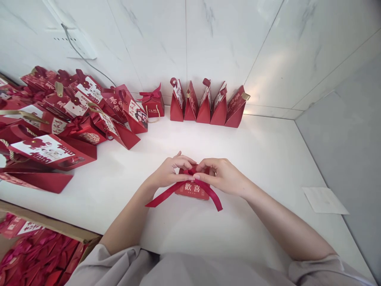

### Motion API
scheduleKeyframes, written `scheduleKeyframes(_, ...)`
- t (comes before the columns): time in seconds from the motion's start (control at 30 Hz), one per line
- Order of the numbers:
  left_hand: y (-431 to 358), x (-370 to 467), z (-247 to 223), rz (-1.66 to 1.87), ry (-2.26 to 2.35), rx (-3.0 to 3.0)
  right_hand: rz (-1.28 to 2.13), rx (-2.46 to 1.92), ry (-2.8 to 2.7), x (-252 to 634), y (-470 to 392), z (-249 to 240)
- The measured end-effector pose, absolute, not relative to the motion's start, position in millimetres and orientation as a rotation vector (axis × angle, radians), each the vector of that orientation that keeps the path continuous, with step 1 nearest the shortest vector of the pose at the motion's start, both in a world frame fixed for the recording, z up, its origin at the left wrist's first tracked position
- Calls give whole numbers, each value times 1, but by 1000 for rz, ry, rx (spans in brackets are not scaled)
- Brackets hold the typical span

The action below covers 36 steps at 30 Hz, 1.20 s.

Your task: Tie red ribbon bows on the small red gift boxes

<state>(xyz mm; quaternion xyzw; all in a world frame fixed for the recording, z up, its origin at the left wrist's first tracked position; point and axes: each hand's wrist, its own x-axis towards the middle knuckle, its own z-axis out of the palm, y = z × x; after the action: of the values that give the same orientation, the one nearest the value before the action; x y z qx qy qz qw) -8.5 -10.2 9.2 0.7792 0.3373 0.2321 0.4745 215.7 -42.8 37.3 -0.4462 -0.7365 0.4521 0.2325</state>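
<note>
Five gift boxes along wall, heaped boxes left, open carton nearer, paper right, left hand and right hand pinching ribbon, part-hiding small box

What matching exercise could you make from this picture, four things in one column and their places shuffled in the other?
Things
1. Red ribbon
2. Five triangular boxes
3. Cardboard carton
4. White paper

Places
A. At the picture's lower left
B. In the left hand and right hand
C. At the tabletop's right edge
D. Lined up by the tiled wall

Pairs: 1-B, 2-D, 3-A, 4-C
</note>
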Motion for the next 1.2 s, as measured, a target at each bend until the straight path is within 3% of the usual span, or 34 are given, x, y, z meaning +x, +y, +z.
scheduleKeyframes(0.43,-13,-8,12,578,757,1821,1277,-1196,-1979,217,-41,42)
scheduleKeyframes(0.77,-12,-9,15,565,721,1804,1111,-1206,-1972,210,-46,30)
scheduleKeyframes(0.97,-13,-11,17,538,719,1711,725,-827,-2171,217,-40,11)
scheduleKeyframes(1.2,-20,-6,24,561,803,1657,-134,-485,-2573,227,-35,9)
